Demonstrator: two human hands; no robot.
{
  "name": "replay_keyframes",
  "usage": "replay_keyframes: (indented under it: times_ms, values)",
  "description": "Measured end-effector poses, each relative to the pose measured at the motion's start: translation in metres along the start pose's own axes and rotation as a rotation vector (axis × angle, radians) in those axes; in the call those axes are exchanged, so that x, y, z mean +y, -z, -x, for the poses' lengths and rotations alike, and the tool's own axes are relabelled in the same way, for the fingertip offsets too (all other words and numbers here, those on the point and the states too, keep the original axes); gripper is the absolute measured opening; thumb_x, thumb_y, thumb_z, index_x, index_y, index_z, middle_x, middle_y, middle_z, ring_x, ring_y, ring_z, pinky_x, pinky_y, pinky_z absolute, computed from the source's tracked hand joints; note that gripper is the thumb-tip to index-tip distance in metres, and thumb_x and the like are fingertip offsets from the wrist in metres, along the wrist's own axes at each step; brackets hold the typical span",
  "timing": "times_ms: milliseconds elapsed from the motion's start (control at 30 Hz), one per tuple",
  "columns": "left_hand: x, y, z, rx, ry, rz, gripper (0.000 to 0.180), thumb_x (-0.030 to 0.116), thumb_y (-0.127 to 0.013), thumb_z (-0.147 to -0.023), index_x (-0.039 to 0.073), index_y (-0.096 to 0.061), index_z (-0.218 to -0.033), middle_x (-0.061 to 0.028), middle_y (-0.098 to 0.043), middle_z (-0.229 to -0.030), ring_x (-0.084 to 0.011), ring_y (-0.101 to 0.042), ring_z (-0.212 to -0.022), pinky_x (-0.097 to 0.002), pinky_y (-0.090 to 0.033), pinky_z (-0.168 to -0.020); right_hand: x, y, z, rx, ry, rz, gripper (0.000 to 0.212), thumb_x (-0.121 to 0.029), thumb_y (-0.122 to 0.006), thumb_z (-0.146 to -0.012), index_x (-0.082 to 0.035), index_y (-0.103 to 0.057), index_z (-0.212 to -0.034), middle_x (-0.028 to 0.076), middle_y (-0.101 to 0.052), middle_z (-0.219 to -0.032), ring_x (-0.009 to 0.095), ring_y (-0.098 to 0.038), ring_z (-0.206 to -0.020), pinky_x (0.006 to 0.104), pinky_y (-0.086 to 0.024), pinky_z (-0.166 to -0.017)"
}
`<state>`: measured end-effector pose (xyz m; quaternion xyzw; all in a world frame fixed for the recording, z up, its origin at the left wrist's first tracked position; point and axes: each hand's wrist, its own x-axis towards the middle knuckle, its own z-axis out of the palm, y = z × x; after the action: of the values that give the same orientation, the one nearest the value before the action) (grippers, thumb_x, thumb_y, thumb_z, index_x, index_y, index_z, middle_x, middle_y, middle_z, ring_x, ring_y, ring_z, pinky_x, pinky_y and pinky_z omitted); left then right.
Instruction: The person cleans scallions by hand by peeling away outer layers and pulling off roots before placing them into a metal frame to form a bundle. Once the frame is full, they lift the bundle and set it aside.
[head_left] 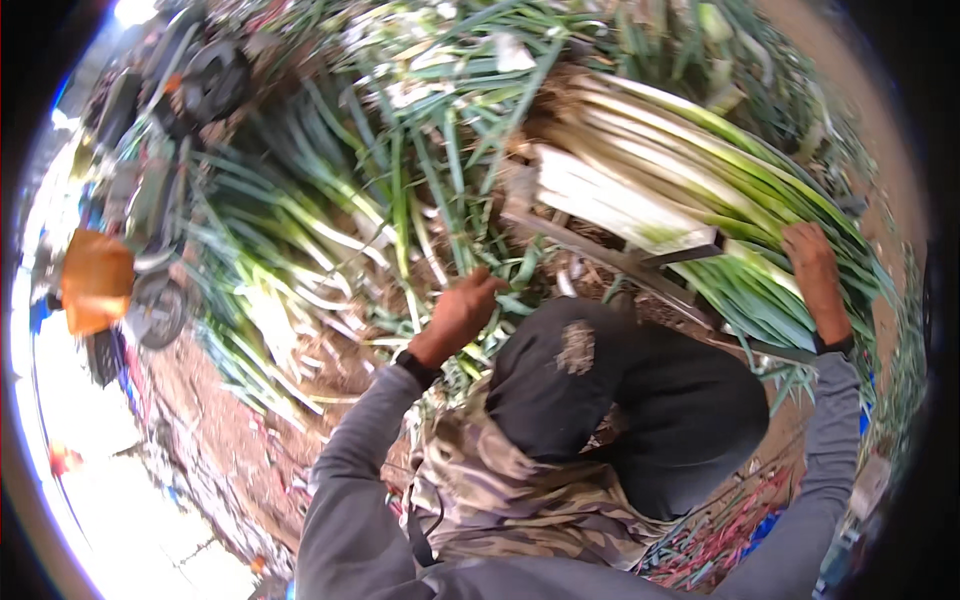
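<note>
My right hand (812,265) lies over the leafy end of a bundle of long green onions (680,150), its fingers curled around some of the leaves. The bundle has thick white stems, roots at the upper left and green leaves toward the lower right. It rests on a low frame (600,255) in front of my knees. To the left, my closed left hand (462,312) hovers near my knee, beside loose green onions (320,240) spread on the ground. Whatever its fingers may pinch is too small or blurred to make out.
More green onions and leaves (440,60) are heaped at the far side. A wheeled vehicle (155,310) with an orange part (97,280) stands at the left. Red strips (690,545) litter the ground beneath me. My bent knees (640,390) sit close to the frame.
</note>
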<state>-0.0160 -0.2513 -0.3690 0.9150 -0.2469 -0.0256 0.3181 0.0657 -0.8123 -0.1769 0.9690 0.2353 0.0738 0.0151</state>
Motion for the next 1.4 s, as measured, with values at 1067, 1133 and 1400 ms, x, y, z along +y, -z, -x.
replay_keyframes:
  times_ms: [1067, 1133, 1400]
  values:
    - [-0.180, 0.008, 0.070, 0.558, 0.905, 0.423, 0.041, 0.027, -0.076, -0.092, 0.002, -0.066, -0.122, -0.0111, -0.076, -0.094, -0.0193, -0.071, -0.085, -0.0348, -0.055, -0.076, -0.209, 0.137, -0.044, 0.101, -0.145, -0.669, 0.017, 0.002, -0.061, -0.098, 0.006, -0.070, -0.112, 0.014, -0.069, -0.096, 0.016, -0.066, -0.075, 0.0262, -0.054, -0.069]
    - [-0.137, 0.036, 0.057, 0.533, 0.811, 0.698, 0.045, 0.015, -0.074, -0.096, 0.003, -0.061, -0.137, -0.0077, -0.074, -0.103, -0.0110, -0.066, -0.091, -0.0280, -0.052, -0.080, -0.234, 0.151, -0.061, 0.031, -0.158, -0.770, 0.016, 0.002, -0.064, -0.095, 0.007, -0.070, -0.108, 0.016, -0.069, -0.094, 0.016, -0.067, -0.074, 0.0261, -0.054, -0.065]
    - [0.004, 0.195, 0.059, 0.621, 0.273, 0.892, 0.025, 0.020, -0.075, -0.098, 0.007, -0.067, -0.118, 0.0009, -0.067, -0.100, -0.0086, -0.061, -0.092, -0.0255, -0.051, -0.083, -0.352, 0.115, -0.172, -0.332, 0.212, -1.273, 0.030, -0.016, -0.068, -0.102, 0.008, -0.065, -0.121, 0.004, -0.064, -0.085, 0.010, -0.058, -0.073, 0.0267, -0.051, -0.065]
